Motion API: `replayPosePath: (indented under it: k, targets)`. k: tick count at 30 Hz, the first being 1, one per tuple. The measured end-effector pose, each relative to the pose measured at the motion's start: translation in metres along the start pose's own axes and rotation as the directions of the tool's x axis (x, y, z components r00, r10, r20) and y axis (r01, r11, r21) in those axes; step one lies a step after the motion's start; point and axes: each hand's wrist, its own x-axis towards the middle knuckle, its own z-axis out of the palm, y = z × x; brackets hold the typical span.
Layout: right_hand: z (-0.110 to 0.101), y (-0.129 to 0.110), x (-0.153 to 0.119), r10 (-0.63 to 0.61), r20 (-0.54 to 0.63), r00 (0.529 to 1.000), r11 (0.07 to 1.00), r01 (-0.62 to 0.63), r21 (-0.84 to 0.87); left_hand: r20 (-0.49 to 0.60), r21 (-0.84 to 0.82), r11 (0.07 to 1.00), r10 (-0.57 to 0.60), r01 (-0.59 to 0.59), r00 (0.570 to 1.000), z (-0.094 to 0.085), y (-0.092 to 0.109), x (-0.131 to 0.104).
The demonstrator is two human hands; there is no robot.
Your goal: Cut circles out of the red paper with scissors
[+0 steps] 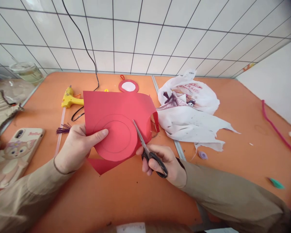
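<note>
A sheet of red paper (116, 103) is held up over the table, with two circles drawn on it, one inside the other. My left hand (80, 142) pinches its left side, thumb lying on top near the inner circle. The lower and right part of the outer circle is cut free, and a strip of the sheet hangs below it. My right hand (165, 161) grips black-handled scissors (143, 142). Their blades lie at the right edge of the circle, tips pointing up and left on the paper.
A yellow glue gun (69, 98) and a phone (16, 155) in a cartoon case lie to the left. Behind the sheet is a red ring with a white centre (128, 86). A white plastic bag (191, 119), a purple roll (203, 155) and a pink pipe cleaner (278, 129) lie right.
</note>
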Motion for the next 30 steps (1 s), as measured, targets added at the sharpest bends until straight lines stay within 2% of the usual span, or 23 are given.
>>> replayPosePath:
  k: [10, 23, 30]
  targets:
    - [-0.001, 0.000, 0.000, 0.010, 0.014, 1.000, 1.000, -0.010, 0.008, -0.005, -0.058, 0.998, -0.024, 0.024, 1.000, 0.002, 0.005, -0.002]
    - [0.000, -0.001, 0.000, 0.007, 0.038, 0.999, 1.000, -0.008, 0.022, -0.040, -0.087, 0.989, -0.122, 0.118, 0.992, 0.005, 0.014, -0.001]
    - [-0.001, 0.001, 0.000, 0.007, 0.039, 0.999, 1.000, -0.007, 0.017, -0.053, -0.090, 0.990, -0.115, 0.110, 0.992, 0.005, 0.013, 0.000]
